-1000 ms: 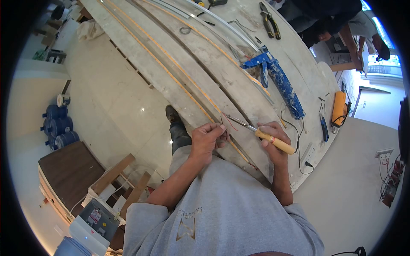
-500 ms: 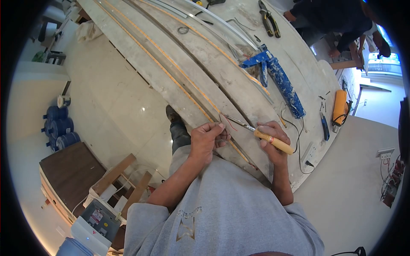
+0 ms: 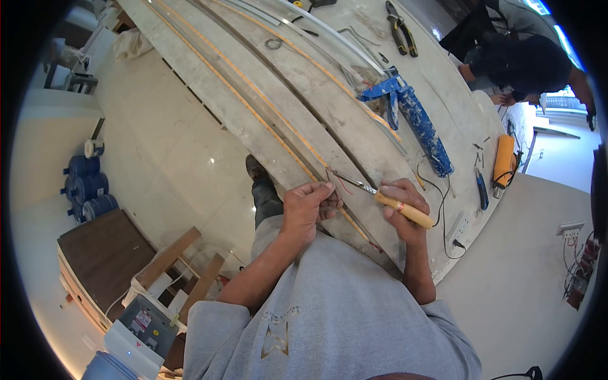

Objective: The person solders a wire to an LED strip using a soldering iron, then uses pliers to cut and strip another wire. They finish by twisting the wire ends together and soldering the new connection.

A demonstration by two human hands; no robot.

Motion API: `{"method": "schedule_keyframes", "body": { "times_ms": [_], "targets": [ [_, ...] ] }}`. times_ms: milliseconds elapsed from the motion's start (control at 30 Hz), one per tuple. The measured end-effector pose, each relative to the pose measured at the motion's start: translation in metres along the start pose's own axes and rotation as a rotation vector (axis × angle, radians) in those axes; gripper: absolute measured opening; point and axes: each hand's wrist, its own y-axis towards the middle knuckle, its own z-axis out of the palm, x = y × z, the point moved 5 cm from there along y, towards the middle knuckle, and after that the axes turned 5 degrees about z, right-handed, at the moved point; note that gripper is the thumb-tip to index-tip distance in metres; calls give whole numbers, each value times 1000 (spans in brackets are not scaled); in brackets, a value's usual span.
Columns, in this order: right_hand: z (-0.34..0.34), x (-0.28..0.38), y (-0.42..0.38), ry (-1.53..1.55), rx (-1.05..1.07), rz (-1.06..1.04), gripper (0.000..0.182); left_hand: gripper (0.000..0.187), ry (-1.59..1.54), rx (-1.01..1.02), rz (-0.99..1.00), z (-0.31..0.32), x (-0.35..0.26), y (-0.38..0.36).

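My right hand (image 3: 405,197) is closed around the wooden handle of a soldering iron (image 3: 415,214). Its metal tip points left, to the end of an orange-lit LED strip (image 3: 297,135) on the workbench. Just below that tip, my left hand (image 3: 305,206) pinches a thin wire (image 3: 327,177) between thumb and forefinger; its lower part is hidden by the fingers. A short red wire (image 3: 345,188) sticks out between the two hands. Another strip passes under my left hand and comes out at the bench's near edge.
A blue caulking gun (image 3: 421,130), pliers (image 3: 401,30), a blue utility knife (image 3: 482,189) and an orange tool (image 3: 504,159) lie on the bench. A power strip (image 3: 457,229) with a black plug sits at the right edge. Another person (image 3: 519,63) bends over at upper right.
My hands and the soldering iron have hardly moved. The other person at upper right has bent lower and shifted, with head and arms in a different place.
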Motion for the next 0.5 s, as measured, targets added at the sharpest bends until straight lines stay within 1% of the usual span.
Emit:
{"method": "schedule_keyframes", "body": {
  "times_ms": [500],
  "targets": [
    [-2,-1,2,-36,17,-25,33,15,74,-39,0,1,-4,0]
  ]
}}
